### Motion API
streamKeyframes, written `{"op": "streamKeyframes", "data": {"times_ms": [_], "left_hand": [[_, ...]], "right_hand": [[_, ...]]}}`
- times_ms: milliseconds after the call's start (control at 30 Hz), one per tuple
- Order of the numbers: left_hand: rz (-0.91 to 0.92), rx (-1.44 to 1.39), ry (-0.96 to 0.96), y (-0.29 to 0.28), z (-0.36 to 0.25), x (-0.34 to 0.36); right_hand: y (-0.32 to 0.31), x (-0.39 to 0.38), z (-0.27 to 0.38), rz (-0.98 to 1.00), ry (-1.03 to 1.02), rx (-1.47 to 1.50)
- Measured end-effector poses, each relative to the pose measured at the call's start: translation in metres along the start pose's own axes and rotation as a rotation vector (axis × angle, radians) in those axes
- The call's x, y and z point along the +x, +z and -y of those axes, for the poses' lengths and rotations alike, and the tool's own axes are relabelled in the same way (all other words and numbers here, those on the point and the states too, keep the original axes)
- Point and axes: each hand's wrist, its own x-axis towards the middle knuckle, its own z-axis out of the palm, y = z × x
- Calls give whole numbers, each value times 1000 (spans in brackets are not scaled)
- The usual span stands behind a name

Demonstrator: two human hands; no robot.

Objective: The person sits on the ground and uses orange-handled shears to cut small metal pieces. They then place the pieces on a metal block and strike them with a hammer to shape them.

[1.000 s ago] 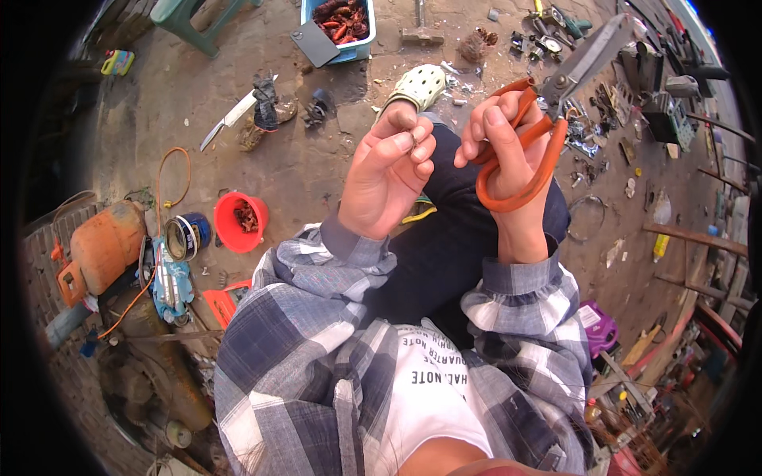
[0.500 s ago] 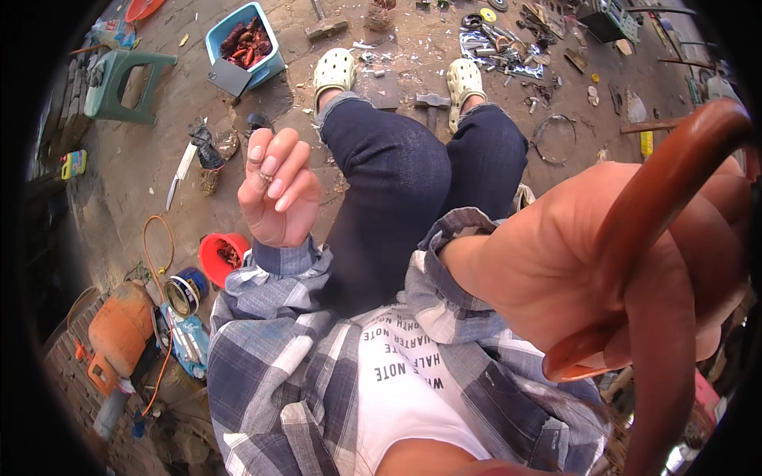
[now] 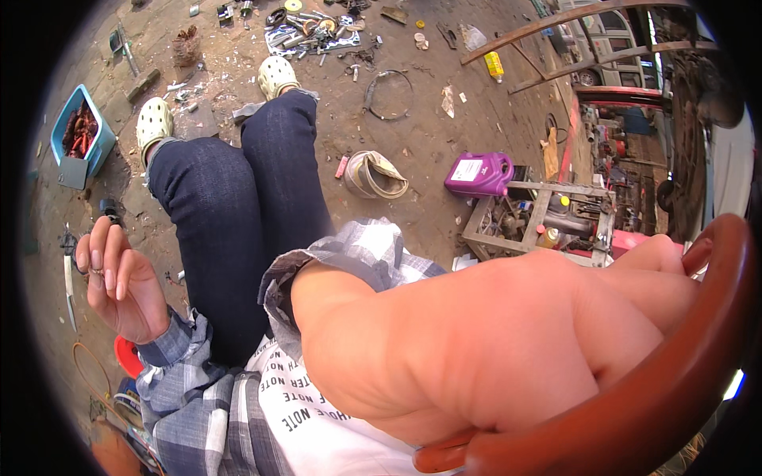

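The right grip (image 3: pixel 492 341) is clamped on a glossy, curved orange-red handle (image 3: pixel 681 373), already in hand but not visibly at work on anything. Farther off, to its left, the left grip (image 3: pixel 127 289) half-curls; whether it pinches anything cannot be told.

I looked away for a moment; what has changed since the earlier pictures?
The right hand moved closer to the camera and to the right, carrying the orange-handled shears, whose blades are now out of view. The view swung right, so the blue tub slid leftward in the picture. The right hand still grips the shears; the left hand stays curled, palm side showing.
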Motion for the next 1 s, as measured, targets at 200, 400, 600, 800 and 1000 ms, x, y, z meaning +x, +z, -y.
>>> {"op": "streamKeyframes", "data": {"times_ms": [200, 400, 600, 800, 1000], "left_hand": [[-1, 91, 29, 3, -14, -6], [17, 123, 31, 1, -16, -11], [18, 139, 37, 9, -15, -10], [13, 203, 49, 6, -15, -10], [24, 271, 43, 10, -7, -8]], "right_hand": [[7, -6, -5, -8, -26, 5], [13, -11, -9, -24, -16, -5], [22, -3, -15, -42, 3, 14], [25, -5, -24, -64, 9, 32], [16, 0, -25, -131, 16, 33]]}}
